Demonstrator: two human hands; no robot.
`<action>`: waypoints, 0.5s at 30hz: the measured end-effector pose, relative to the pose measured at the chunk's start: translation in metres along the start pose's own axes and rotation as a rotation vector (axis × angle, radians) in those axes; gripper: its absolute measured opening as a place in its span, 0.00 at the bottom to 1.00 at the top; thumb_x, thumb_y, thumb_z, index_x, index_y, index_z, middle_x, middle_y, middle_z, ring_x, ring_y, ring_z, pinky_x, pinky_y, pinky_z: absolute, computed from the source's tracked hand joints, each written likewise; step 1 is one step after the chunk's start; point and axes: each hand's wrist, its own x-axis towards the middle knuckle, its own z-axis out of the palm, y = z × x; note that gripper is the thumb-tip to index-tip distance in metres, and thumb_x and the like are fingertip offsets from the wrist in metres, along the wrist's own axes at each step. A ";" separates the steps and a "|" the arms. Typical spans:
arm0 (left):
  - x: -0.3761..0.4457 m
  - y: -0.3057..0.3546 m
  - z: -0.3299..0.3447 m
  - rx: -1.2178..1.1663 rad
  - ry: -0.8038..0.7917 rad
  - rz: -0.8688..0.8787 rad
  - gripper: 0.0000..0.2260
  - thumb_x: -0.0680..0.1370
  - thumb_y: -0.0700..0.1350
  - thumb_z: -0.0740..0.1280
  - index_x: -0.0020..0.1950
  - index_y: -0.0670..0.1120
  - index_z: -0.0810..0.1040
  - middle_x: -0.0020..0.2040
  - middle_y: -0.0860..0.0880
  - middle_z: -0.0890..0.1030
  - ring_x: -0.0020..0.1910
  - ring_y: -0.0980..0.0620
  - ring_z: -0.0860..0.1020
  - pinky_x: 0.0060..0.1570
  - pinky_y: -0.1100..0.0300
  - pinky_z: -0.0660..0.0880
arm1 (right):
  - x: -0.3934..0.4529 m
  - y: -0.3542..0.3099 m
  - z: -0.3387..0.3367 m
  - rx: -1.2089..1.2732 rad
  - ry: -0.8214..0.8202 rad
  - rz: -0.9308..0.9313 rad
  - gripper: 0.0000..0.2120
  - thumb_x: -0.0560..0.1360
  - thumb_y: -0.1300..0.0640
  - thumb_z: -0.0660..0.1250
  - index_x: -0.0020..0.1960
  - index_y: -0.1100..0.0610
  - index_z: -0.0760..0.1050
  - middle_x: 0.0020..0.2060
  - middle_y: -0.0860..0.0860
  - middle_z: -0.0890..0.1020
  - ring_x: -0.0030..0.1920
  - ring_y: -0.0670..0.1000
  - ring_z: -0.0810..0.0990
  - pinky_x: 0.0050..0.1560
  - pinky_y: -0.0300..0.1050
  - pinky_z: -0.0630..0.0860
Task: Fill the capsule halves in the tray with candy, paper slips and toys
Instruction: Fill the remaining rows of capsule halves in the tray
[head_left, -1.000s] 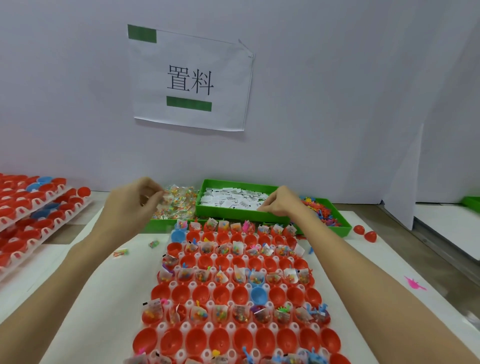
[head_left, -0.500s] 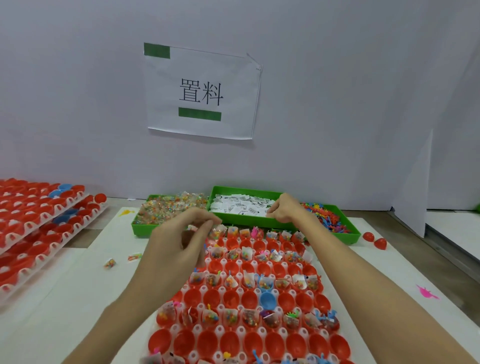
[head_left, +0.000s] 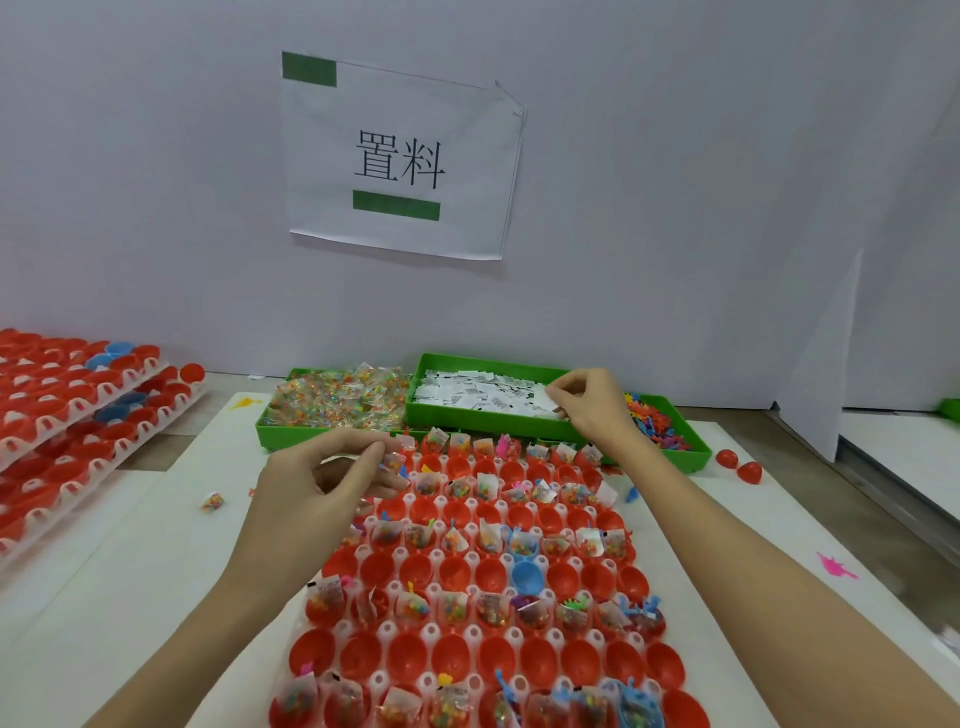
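Hands, two, bare, both reaching forward over the bench (head_left: 156, 519). Left hand (head_left: 317, 488): fingers curled, thumb and forefinger pinching a small clear candy packet (head_left: 393, 460) above the far left corner of the capsule tray (head_left: 467, 566). Right hand (head_left: 587, 402): fingertips bunched and pinching at white paper slips (head_left: 483, 392) in the middle green bin (head_left: 467, 423), at its right end. Capsule tray: white, lying lengthwise in front of the person, rows of red capsule halves (head_left: 457, 649) with one blue half (head_left: 525, 571) among them; alternate rows hold candy packets, slips and small coloured toys, the rows between show bare red cups. Left green bin (head_left: 270, 439): heaped with clear packets of coloured candy (head_left: 337, 397), just beside the slip bin. Right green bin (head_left: 696, 447): bright plastic toys (head_left: 654, 423), partly hidden by the right wrist. Loose items: one candy packet (head_left: 213, 501) on the bench left of the tray; two red capsule halves (head_left: 737, 465) to the right of the bins; a pink toy (head_left: 834, 566) near the right edge. Stacked trays (head_left: 67, 410) of red and blue halves stand at far left. Paper sign (head_left: 400, 156) with green bars, fixed to the white wall behind.
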 end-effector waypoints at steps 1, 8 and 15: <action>-0.001 0.001 0.000 0.003 -0.005 -0.009 0.05 0.81 0.41 0.69 0.52 0.47 0.85 0.39 0.47 0.87 0.40 0.50 0.87 0.46 0.54 0.83 | -0.001 0.001 -0.002 0.021 -0.002 0.007 0.07 0.81 0.60 0.69 0.54 0.63 0.82 0.47 0.55 0.85 0.37 0.47 0.84 0.36 0.35 0.76; -0.003 0.003 0.000 0.022 -0.042 0.002 0.07 0.77 0.39 0.74 0.52 0.49 0.85 0.39 0.49 0.88 0.41 0.54 0.87 0.41 0.70 0.79 | -0.010 0.000 -0.011 -0.014 0.007 -0.014 0.03 0.78 0.62 0.72 0.51 0.60 0.82 0.45 0.55 0.85 0.42 0.51 0.86 0.42 0.41 0.81; -0.004 0.004 -0.003 0.057 -0.029 0.029 0.05 0.73 0.44 0.78 0.47 0.51 0.87 0.42 0.52 0.88 0.39 0.52 0.87 0.38 0.63 0.82 | -0.012 -0.013 -0.003 -0.040 -0.021 -0.054 0.02 0.77 0.59 0.73 0.47 0.57 0.80 0.45 0.50 0.84 0.48 0.47 0.81 0.46 0.40 0.77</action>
